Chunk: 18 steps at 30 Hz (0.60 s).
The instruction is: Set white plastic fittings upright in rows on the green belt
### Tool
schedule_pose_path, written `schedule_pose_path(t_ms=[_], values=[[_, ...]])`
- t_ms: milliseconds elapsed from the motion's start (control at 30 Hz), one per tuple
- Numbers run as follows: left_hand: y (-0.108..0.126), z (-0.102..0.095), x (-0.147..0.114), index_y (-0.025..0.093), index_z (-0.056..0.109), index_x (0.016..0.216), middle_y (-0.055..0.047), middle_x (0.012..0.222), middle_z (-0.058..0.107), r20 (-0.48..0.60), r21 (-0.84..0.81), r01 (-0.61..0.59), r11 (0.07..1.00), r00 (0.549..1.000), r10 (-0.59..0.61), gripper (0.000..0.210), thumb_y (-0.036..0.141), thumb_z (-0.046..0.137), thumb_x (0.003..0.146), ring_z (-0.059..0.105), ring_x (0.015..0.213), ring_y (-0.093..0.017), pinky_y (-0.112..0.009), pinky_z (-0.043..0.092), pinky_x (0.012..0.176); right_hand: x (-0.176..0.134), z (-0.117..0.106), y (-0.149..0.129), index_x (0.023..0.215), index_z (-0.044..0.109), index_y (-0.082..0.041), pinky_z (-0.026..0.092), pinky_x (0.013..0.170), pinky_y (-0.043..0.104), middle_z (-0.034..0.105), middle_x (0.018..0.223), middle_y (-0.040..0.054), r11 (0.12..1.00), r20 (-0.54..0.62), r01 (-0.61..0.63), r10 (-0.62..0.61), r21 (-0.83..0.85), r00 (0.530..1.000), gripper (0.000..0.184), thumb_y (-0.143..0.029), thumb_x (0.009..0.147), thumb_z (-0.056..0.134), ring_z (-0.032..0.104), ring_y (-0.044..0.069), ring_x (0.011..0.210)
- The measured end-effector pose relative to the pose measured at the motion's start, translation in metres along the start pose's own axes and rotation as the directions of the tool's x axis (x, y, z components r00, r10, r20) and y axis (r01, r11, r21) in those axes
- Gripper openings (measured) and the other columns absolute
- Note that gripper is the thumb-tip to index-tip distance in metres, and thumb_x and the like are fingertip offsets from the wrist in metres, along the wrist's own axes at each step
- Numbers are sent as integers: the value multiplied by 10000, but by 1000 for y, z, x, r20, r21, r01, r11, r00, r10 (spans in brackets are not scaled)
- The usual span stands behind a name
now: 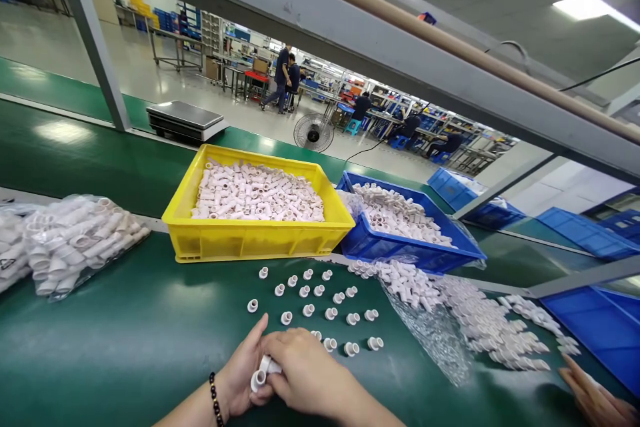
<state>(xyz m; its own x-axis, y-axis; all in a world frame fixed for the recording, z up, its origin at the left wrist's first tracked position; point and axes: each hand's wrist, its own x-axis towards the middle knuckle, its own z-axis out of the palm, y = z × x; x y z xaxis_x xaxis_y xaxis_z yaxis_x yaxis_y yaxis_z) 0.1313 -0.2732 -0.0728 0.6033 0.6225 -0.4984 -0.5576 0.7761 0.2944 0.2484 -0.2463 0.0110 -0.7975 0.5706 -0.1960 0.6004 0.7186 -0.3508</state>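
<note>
Close together at the bottom centre are my left hand [243, 367] and my right hand [307, 367]. White plastic pipe fittings [258, 381] show between them, one with its round opening facing me. My left hand is curled around the fittings from the left, with its thumb pointing up. From the right, my right hand's fingers close over the same parts; its fingertips are partly hidden. Just beyond my hands, several short flanged white fittings [331, 313] stand spaced apart in loose rows on the green work surface [150, 347].
A yellow bin [265, 240] and a blue bin [410, 250] hold many white fittings. Bagged fittings [80, 240] lie left. Clear plastic [435, 333] and rows of fittings [495, 327] lie right, near another person's hand [593, 390]. A metal frame [350, 20] crosses overhead.
</note>
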Motion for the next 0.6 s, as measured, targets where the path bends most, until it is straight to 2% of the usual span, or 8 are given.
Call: schedule_pose_path(t_ms=[100,200,300,367,433,467,533,600], values=[[-5,1,1,151,559,661,-7,356,499,8,1,-19,1000,1000,19,591,692,332,733,388,214,-89,-150,147,209,-6,8,-5,952,550,-180,367,728,281,608,936,38,998,-1,-51,51,-25,999,243,-214,713,521,535,187,793],[-6,-2,4,152,510,544,-11,333,471,34,-6,-15,1000,999,15,624,708,298,730,377,205,-91,-162,124,212,-7,5,-5,899,561,-180,360,698,276,586,882,39,998,-6,-64,64,-26,998,180,-214,737,490,516,174,760],[-5,-6,6,127,536,519,-36,354,495,122,106,31,994,992,-44,658,672,245,745,280,183,-59,-174,57,226,-6,-6,1,873,562,-190,346,665,253,544,848,33,995,-117,-103,100,-14,988,159,-206,803,420,487,149,744],[-6,-7,7,102,596,588,-66,401,554,152,253,59,966,983,-101,516,511,325,747,228,177,-53,-187,37,227,-3,-13,6,921,546,-190,338,674,250,536,857,30,992,-223,-125,119,-15,968,186,-172,820,392,471,144,761],[-10,-6,6,86,631,633,-82,433,593,132,366,76,928,982,-132,277,287,440,633,277,182,-75,-198,81,208,3,-16,10,910,535,-179,328,693,266,548,840,30,988,-289,-145,122,-60,949,172,-140,807,403,456,152,770],[-13,-5,5,73,643,633,-82,433,597,116,404,85,911,983,-144,233,195,461,554,323,193,-89,-199,120,200,8,-15,12,867,534,-172,324,693,277,558,819,32,983,-294,-155,120,-101,948,142,-132,792,420,450,159,766],[-18,-4,4,49,659,598,-61,412,581,80,467,105,878,984,-160,269,86,450,434,391,224,-94,-183,189,203,20,-6,13,776,528,-162,316,679,298,574,766,40,965,-251,-156,101,-209,963,88,-123,764,450,445,178,759],[-21,-2,2,50,666,565,-34,393,559,46,515,127,848,984,-175,290,53,431,396,402,237,-78,-161,210,210,34,7,13,741,534,-155,313,669,315,591,738,53,943,-160,-119,71,-310,984,83,-109,744,464,450,198,769]])
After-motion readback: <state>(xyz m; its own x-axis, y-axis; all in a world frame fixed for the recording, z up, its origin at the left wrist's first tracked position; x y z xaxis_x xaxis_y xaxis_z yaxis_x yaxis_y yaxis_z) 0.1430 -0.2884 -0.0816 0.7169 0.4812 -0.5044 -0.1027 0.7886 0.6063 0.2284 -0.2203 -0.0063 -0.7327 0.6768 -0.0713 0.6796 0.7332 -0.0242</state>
